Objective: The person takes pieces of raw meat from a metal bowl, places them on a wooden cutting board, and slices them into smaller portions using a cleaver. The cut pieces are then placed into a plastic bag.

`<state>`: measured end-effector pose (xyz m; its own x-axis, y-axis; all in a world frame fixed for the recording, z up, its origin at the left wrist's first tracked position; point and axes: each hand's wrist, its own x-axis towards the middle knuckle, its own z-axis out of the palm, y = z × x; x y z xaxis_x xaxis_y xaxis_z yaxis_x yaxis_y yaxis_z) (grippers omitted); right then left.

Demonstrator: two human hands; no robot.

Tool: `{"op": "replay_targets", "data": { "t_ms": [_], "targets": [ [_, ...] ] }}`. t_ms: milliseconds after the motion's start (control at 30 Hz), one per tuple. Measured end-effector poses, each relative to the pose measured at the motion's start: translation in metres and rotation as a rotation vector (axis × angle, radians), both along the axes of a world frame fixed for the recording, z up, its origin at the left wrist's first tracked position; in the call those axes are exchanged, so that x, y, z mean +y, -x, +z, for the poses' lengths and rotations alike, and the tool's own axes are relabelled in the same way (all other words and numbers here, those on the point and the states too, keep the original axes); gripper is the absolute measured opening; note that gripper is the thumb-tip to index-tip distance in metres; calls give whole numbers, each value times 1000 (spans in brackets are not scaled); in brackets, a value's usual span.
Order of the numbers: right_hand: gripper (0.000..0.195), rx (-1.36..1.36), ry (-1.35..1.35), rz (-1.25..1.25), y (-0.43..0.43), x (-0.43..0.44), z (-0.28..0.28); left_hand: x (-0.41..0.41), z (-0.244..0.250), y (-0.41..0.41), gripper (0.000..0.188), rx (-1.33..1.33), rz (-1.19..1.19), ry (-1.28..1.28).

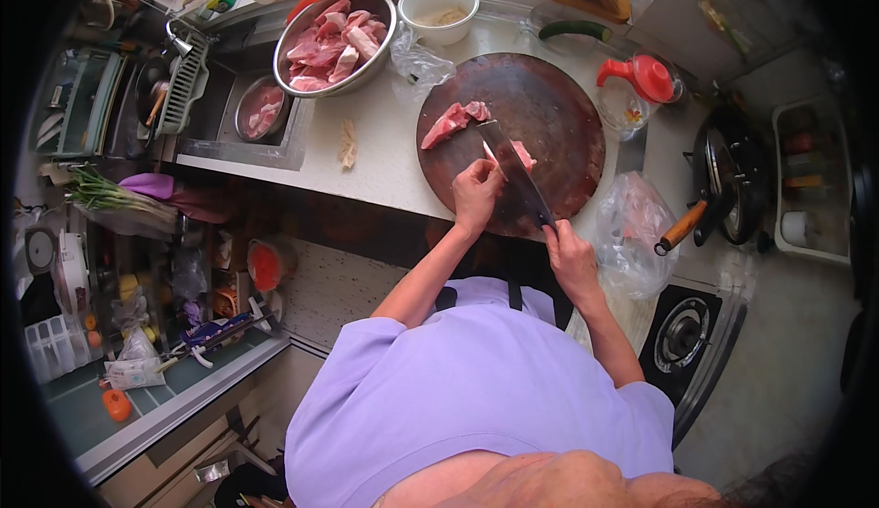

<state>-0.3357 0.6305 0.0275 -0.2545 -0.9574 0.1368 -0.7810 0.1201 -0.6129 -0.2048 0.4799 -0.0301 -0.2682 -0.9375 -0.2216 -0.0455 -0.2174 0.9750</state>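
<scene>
My right hand (573,261) grips the handle of a cleaver (520,177), whose broad dark blade slants up and left over a round wooden chopping board (563,110). A piece of raw meat (524,156) lies under and beside the blade, partly covered by it. Close to the blade's left side, the bent fingers of my left hand (476,195) hold the near edge of that piece; the fingertips are partly hidden. Farther left on the board rests a strip of raw meat (446,125), touched by neither hand.
Left of the board stand a steel bowl of raw meat (388,15), a white bowl (457,31) and a crumpled plastic bag (420,62). A smaller bowl (240,110) sits in the sink. At right are a bagged item (635,233), a red-lidded container (649,77) and a gas burner (682,329).
</scene>
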Motion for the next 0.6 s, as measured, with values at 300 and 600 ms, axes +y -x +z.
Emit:
{"op": "replay_targets", "data": {
  "t_ms": [300, 600],
  "targets": [
    [14, 7, 51, 18, -11, -24, -16, -2, -15, -14, 20, -50, 5, 127],
    [14, -90, 32, 58, -17, -36, -37, 3, -17, -35, 18, -41, 56, -74]
  ]
}}
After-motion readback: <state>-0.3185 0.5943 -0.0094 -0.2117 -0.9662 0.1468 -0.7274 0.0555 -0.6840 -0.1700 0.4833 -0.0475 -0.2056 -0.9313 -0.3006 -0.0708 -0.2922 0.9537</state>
